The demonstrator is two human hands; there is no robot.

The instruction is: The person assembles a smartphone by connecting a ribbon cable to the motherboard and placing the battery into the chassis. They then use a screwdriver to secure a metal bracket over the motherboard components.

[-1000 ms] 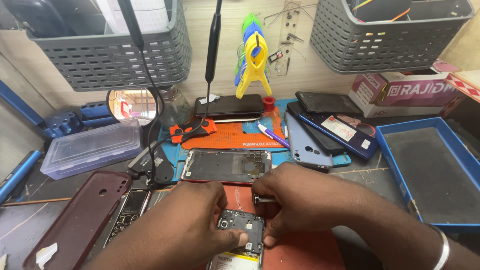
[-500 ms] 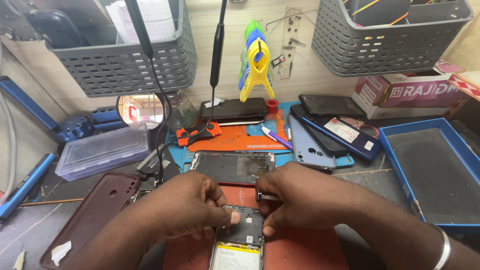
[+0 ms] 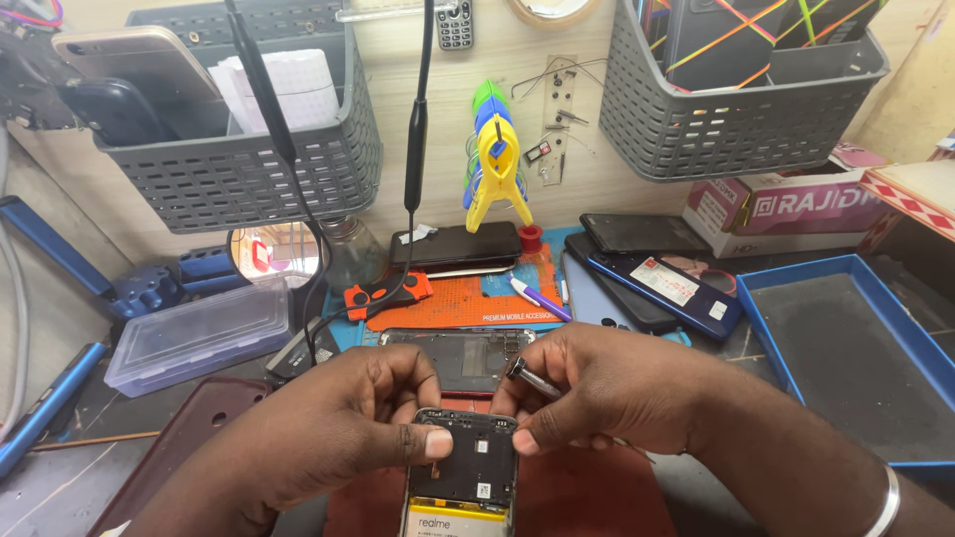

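Opened phone (image 3: 463,475) lying back-up on the red mat (image 3: 587,497) at the near edge of the surface, black inner cover and yellow battery exposed, left hand (image 3: 328,428) pinching its top corner, right hand (image 3: 607,393) gripping a small metal tool (image 3: 532,378) over its top edge, bare phone frame (image 3: 460,356) just behind.

A phone repair workshop was shown by the opened phone (image 3: 463,475) held on the near bench, an empty phone frame (image 3: 460,356) and stacked handsets (image 3: 652,268) laid farther off, grey wall baskets (image 3: 741,124) hung above, and a blue tray (image 3: 846,348) set at right.
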